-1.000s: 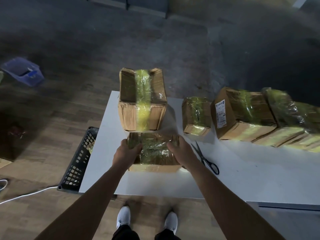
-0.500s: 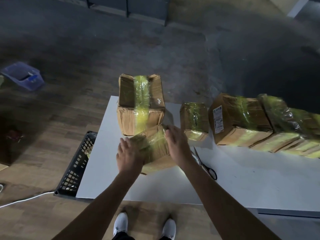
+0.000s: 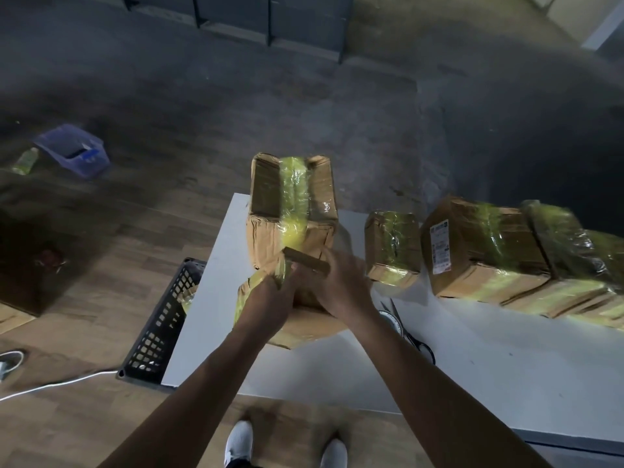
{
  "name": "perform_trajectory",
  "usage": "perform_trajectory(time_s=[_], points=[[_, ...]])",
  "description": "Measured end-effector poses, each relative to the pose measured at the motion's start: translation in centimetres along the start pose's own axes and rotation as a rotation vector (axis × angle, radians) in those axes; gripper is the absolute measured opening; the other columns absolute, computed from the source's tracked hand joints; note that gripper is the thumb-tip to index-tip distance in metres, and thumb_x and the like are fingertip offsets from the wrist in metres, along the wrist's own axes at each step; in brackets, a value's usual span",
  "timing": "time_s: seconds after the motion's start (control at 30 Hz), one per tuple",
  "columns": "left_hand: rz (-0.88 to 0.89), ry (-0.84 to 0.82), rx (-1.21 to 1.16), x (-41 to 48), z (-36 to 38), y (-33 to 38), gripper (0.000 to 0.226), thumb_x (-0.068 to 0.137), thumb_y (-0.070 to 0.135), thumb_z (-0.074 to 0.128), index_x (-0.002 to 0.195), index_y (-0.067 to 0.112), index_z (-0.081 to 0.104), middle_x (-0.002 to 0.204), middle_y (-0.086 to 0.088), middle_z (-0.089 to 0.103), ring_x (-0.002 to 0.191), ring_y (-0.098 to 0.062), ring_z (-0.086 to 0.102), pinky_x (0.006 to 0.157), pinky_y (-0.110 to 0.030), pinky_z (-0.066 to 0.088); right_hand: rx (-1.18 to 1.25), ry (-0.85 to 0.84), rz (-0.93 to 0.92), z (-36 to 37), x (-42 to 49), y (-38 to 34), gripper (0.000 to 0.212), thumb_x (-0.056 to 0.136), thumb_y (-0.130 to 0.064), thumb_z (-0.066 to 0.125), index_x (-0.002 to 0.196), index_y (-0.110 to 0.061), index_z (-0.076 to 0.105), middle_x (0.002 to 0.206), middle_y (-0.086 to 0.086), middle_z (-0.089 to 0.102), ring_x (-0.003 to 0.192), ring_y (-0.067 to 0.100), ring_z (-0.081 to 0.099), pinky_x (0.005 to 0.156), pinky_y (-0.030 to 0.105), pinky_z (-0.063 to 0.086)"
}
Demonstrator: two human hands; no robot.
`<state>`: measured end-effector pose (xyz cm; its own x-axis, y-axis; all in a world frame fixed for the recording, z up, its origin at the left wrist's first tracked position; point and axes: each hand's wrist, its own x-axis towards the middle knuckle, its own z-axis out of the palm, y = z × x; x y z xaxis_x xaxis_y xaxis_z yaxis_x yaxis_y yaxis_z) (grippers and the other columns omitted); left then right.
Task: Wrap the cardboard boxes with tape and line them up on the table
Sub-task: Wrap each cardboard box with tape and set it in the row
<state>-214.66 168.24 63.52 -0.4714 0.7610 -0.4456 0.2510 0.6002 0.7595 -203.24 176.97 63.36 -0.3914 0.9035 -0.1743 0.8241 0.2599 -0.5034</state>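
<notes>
A cardboard box (image 3: 305, 327) wrapped in yellow-green tape is tipped up on the white table (image 3: 472, 366), near its left front. My left hand (image 3: 270, 295) grips the box's left side. My right hand (image 3: 341, 285) grips its right side and upper edge. Behind them stands a taller taped box (image 3: 292, 204). To the right, a small taped box (image 3: 391, 251), a labelled taped box (image 3: 479, 248) and further taped boxes (image 3: 574, 265) form a row along the table's back.
Scissors (image 3: 410, 336) lie on the table just right of my right forearm. A black plastic crate (image 3: 162, 319) stands on the floor against the table's left side. A white cable (image 3: 50, 386), a blue bin (image 3: 74, 150) and a bottle (image 3: 25, 160) are on the floor at left.
The box lay flat between my hands, then I tilted it and turned it up on edge. Both hands moved back toward the tall box and now sit closer together.
</notes>
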Motion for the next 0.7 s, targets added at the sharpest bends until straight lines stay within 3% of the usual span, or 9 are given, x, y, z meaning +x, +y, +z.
perform_trajectory(time_s=[0.13, 0.23, 0.3, 0.37, 0.43, 0.5, 0.57, 0.67, 0.7], points=[[-0.009, 0.032, 0.032, 0.6, -1.1, -1.1, 0.054, 0.102, 0.047, 0.034, 0.126, 0.003, 0.053, 0.12, -0.016, 0.059, 0.107, -0.03, 0.056, 0.084, -0.038, 0.046, 0.34, -0.147, 0.249, 0.0, -0.1, 2.1, 0.08, 0.077, -0.075, 0.055, 0.133, -0.02, 0.045, 0.123, 0.002, 0.059, 0.109, 0.021, 0.056, 0.084, 0.031, 0.045], [-0.051, 0.0, -0.034, 1.3, -1.8, -0.9, 0.045, 0.098, 0.04, 0.045, 0.113, -0.001, 0.058, 0.111, -0.02, 0.063, 0.096, -0.032, 0.061, 0.068, -0.031, 0.043, 0.385, -0.144, 0.222, 1.4, -0.1, 2.1, 0.049, 0.083, -0.069, 0.054, 0.102, -0.023, 0.052, 0.09, -0.009, 0.06, 0.085, 0.01, 0.059, 0.065, 0.021, 0.044], [-0.036, -0.047, -0.031, 1.6, -2.4, -0.6, 0.047, 0.09, 0.05, 0.057, 0.103, 0.005, 0.061, 0.096, -0.013, 0.066, 0.082, -0.021, 0.062, 0.058, -0.025, 0.042, 0.354, -0.098, 0.184, 2.0, -0.1, 1.7, 0.036, 0.087, -0.063, 0.053, 0.088, -0.028, 0.046, 0.078, -0.012, 0.057, 0.071, 0.002, 0.055, 0.056, 0.016, 0.04], [0.005, -0.039, 0.068, 1.8, -2.8, -0.2, 0.047, 0.081, 0.057, 0.067, 0.089, 0.011, 0.06, 0.082, -0.007, 0.064, 0.072, -0.015, 0.061, 0.052, -0.021, 0.04, 0.321, -0.086, 0.157, 2.1, 0.0, 1.6, 0.032, 0.091, -0.059, 0.051, 0.081, -0.029, 0.044, 0.075, -0.009, 0.057, 0.067, 0.002, 0.053, 0.055, 0.017, 0.042], [0.013, -0.04, 0.039, 2.1, -2.9, -0.5, 0.046, 0.078, 0.055, 0.071, 0.093, 0.011, 0.062, 0.085, -0.006, 0.066, 0.076, -0.016, 0.062, 0.053, -0.021, 0.042, 0.285, -0.095, 0.13, 1.9, 0.1, 1.8, 0.031, 0.095, -0.055, 0.046, 0.08, -0.028, 0.043, 0.076, -0.005, 0.057, 0.069, 0.008, 0.056, 0.061, 0.022, 0.048], [0.003, -0.05, -0.129, 2.4, -2.9, -1.0, 0.044, 0.08, 0.047, 0.073, 0.104, 0.011, 0.064, 0.094, -0.006, 0.068, 0.086, -0.018, 0.064, 0.058, -0.022, 0.044, 0.272, -0.072, 0.077, 1.6, -0.1, 2.0, 0.028, 0.099, -0.048, 0.042, 0.083, -0.025, 0.045, 0.075, -0.002, 0.058, 0.071, 0.014, 0.059, 0.065, 0.027, 0.051], [-0.013, -0.055, -0.311, 2.7, -2.8, -2.0, 0.03, 0.083, 0.037, 0.073, 0.101, 0.013, 0.067, 0.09, -0.002, 0.071, 0.088, -0.019, 0.066, 0.062, -0.024, 0.046, 0.274, -0.003, 0.004, 1.1, -0.4, 2.2, 0.027, 0.101, -0.04, 0.042, 0.081, -0.022, 0.047, 0.067, -0.004, 0.055, 0.066, 0.018, 0.058, 0.055, 0.02, 0.045], [-0.081, -0.094, -0.522, 3.0, -2.7, -3.3, 0.02, 0.082, 0.03, 0.075, 0.087, 0.011, 0.069, 0.071, 0.003, 0.069, 0.073, -0.02, 0.062, 0.066, -0.027, 0.045, 0.341, 0.031, -0.026, 0.1, -0.4, 2.5, 0.023, 0.099, -0.042, 0.046, 0.084, -0.027, 0.055, 0.066, -0.009, 0.058, 0.066, 0.01, 0.058, 0.053, 0.017, 0.04], [-0.101, -0.126, -0.587, 3.1, -2.6, -3.6, 0.023, 0.079, 0.031, 0.076, 0.087, 0.011, 0.069, 0.074, 0.001, 0.07, 0.074, -0.022, 0.062, 0.068, -0.029, 0.047, 0.432, 0.025, -0.05, -0.2, -0.4, 2.5, 0.021, 0.097, -0.044, 0.049, 0.086, -0.03, 0.058, 0.068, -0.011, 0.062, 0.067, 0.004, 0.058, 0.055, 0.016, 0.041]])
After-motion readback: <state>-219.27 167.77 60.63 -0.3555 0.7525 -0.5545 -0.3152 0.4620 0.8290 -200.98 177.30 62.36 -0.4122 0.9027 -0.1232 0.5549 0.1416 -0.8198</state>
